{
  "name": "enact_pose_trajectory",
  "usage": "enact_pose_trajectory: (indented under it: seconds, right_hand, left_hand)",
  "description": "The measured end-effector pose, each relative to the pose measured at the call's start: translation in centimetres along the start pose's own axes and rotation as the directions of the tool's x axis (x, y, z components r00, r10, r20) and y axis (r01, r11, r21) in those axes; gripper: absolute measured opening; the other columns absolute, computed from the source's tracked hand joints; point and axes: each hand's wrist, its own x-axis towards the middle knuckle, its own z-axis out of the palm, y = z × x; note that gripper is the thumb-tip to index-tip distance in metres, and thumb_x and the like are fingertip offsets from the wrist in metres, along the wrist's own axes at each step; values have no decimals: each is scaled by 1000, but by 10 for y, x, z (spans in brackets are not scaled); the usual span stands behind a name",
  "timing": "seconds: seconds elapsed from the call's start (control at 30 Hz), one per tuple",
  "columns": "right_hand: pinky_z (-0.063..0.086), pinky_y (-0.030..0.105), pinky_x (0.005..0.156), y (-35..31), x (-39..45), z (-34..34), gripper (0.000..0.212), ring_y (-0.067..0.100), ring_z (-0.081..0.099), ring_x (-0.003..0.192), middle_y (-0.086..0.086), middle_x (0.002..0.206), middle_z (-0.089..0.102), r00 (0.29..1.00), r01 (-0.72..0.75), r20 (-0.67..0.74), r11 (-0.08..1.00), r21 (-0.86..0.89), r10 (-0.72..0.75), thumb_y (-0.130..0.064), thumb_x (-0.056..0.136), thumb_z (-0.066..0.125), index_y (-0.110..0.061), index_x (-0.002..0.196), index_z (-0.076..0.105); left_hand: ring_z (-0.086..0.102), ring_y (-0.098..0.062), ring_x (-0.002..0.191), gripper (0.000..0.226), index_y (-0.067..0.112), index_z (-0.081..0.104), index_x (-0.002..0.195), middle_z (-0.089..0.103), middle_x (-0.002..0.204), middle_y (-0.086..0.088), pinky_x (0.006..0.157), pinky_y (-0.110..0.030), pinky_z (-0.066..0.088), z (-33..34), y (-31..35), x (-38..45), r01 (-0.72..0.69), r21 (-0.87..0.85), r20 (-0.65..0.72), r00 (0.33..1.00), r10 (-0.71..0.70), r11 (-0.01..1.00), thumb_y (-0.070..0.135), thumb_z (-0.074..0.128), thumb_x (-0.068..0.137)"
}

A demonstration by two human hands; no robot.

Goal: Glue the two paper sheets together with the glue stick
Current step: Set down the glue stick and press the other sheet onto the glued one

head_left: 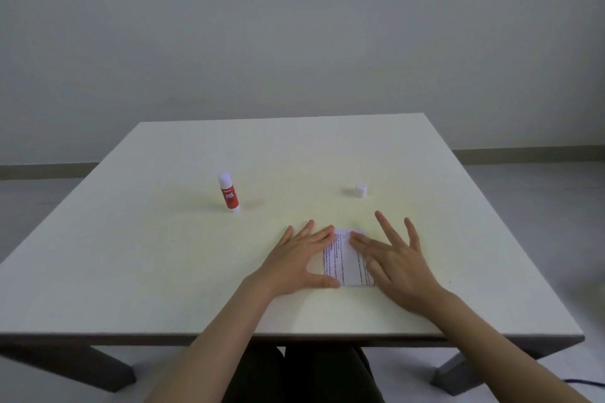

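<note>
Flat against the tabletop [163, 255], both hands lie spread open on a small stack of printed paper [343, 262] — whether it is one sheet or two laid together cannot be told from this view. The left hand [298, 263] has its fingers fanned and extended, its fingertips [329, 232] resting on the paper's left edge and its thumb stretched along the near left corner. The right hand [396, 267] is likewise open, palm down; its forefinger reaches across the paper's far right part, while the other fingers splay out beyond the paper's right side, some lifted off the surface. Neither hand grips anything; they only press or rest on the paper between them.

Well beyond the left hand and off to its left stands the glue stick [229, 193] — upright, red-labelled, its white tip showing and uncapped. Beyond the right hand, roughly above its forefinger, sits a small white cap [361, 190] on its own, well apart from the glue stick. Bare forearms run from the near edge of the tabletop to both hands.
</note>
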Motion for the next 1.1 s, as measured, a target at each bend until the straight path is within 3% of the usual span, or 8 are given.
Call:
enact_pose_trajectory:
  seconds: [0.17, 0.23, 0.4, 0.47, 0.53, 0.6, 0.7, 1.1]
  right_hand:
    - [-2, 53, 112, -9, -43, -1, 52, 29, 11, 145, -21, 137, 52, 953, 303, -27, 953, 10, -303, -28, 86, 28, -30, 129, 57]
    - [-9, 51, 113, -3, -47, -4, 53, 25, 4, 147, -26, 140, 45, 958, 286, 13, 958, 20, -286, -31, 88, 23, -35, 133, 52]
    - [-25, 45, 111, 19, -21, -11, 50, 13, -24, 141, -32, 148, 25, 999, 46, 23, 996, -70, -45, -27, 97, 21, -43, 142, 31]
    - [-21, 49, 112, 16, -22, -16, 53, 20, -14, 144, -25, 149, 33, 998, 56, 34, 991, -123, -52, -29, 92, 20, -37, 142, 37]
    - [-1, 56, 113, 8, -31, -19, 54, 32, 19, 143, -15, 138, 54, 984, 177, 29, 958, -226, -175, -31, 85, 29, -27, 131, 56]
    - [14, 60, 107, 2, -43, -16, 49, 35, 36, 136, -12, 128, 63, 952, 296, 5, 916, -270, -306, -31, 81, 39, -22, 121, 66]
    - [15, 58, 106, -3, -51, -10, 46, 32, 34, 137, -14, 127, 63, 926, 353, -36, 894, -277, -377, -30, 82, 41, -22, 121, 65]
    - [9, 56, 107, -39, -21, -1, 47, 32, 38, 137, -16, 127, 63, 920, 365, -74, 911, -190, -384, -28, 84, 37, -25, 122, 65]
  left_hand:
    - [-11, -5, 145, 96, 28, 12, 150, 3, 157, 23, 118, -37, -11, 1, -1, 1, 0, 5, -9, 1000, 0, 1000, 66, 58, 75]
    - [-11, -5, 145, 96, 28, 12, 151, 3, 157, 22, 118, -37, -11, 1, -2, 2, -4, 7, -12, 1000, 4, 1000, 65, 58, 75]
    - [-11, -6, 146, 96, 28, 11, 151, 3, 157, 22, 119, -39, -10, 1, -1, 1, 1, 2, -5, 1000, -1, 1000, 64, 59, 76]
    - [-11, -6, 146, 96, 28, 11, 151, 3, 157, 22, 119, -39, -10, 1, -1, 1, -1, 2, -5, 1000, 1, 1000, 64, 58, 76]
    - [-11, -5, 146, 95, 28, 11, 150, 3, 157, 23, 118, -38, -11, 1, -1, 0, -3, -9, -7, 1000, 3, 1000, 64, 58, 76]
    - [-10, -4, 146, 95, 28, 12, 150, 4, 157, 23, 118, -35, -10, 1, -3, 0, -14, -23, -14, 1000, 14, 1000, 64, 59, 76]
    - [-9, -3, 145, 95, 28, 14, 150, 5, 157, 23, 117, -33, -10, -2, -9, -3, -18, -35, -10, 1000, 18, 999, 62, 61, 76]
    - [-16, -4, 143, 107, 31, 5, 150, -9, 147, 33, 116, -45, -15, -22, -44, -31, 97, 51, 45, 994, -99, 994, 74, 56, 67]
